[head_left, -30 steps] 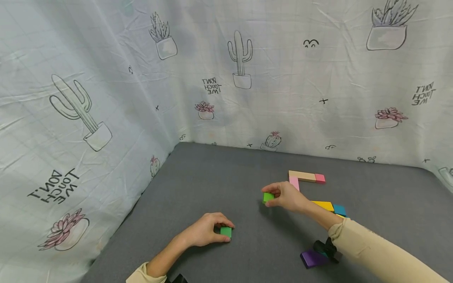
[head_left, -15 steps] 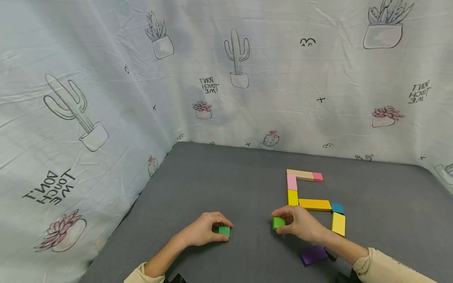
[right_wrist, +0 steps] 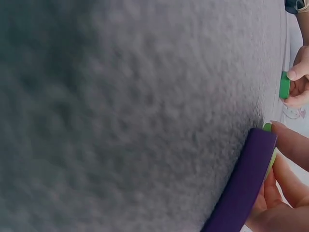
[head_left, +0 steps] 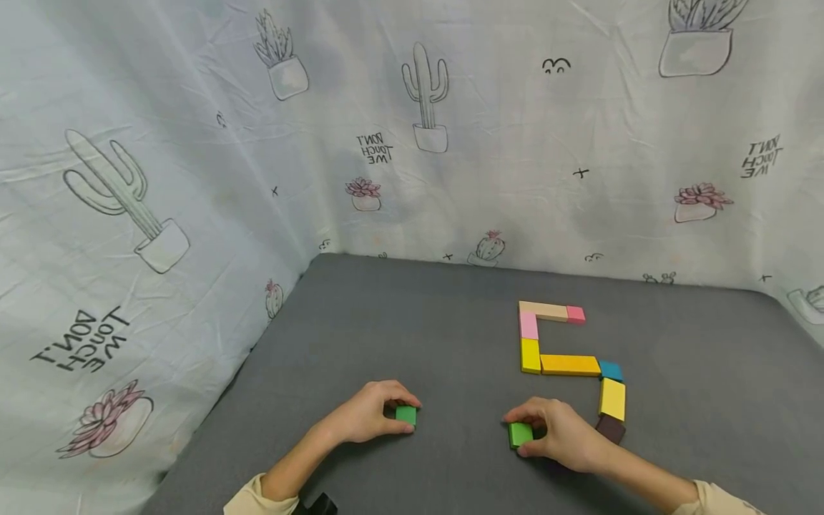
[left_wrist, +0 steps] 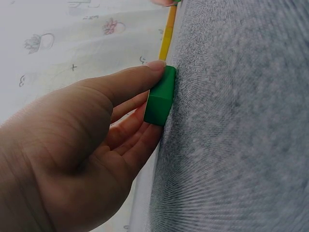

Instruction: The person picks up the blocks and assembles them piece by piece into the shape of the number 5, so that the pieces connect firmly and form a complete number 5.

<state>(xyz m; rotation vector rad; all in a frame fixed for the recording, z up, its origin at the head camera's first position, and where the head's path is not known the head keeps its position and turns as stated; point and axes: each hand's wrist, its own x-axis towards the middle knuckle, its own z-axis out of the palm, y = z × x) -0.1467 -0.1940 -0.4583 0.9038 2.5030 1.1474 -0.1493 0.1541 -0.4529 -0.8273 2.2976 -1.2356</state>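
Note:
My left hand (head_left: 372, 412) pinches a dark green block (head_left: 405, 415) between thumb and fingers, low over the grey cloth. The left wrist view shows that block (left_wrist: 160, 99) with the thumb along one end and fingers at the other. To the right, my right hand (head_left: 569, 436) grips a light green block (head_left: 520, 435) by its two ends, close to the cloth. A purple block (right_wrist: 244, 181) lies in front of the right fingers in the right wrist view, covering most of the light green block (right_wrist: 267, 127); in the head view the right hand hides the purple one.
Beyond the right hand, blocks lie in a bent line: beige (head_left: 543, 310), red (head_left: 576, 315), pink (head_left: 528, 325), yellow (head_left: 531, 355), orange (head_left: 570, 365), blue (head_left: 611, 370), another yellow (head_left: 613, 399) and dark brown (head_left: 611, 428). A printed curtain (head_left: 489, 157) borders the table.
My right hand has come toward me and slightly right with the light green block, uncovering the yellow and orange blocks and covering the purple one. The left hand keeps its place.

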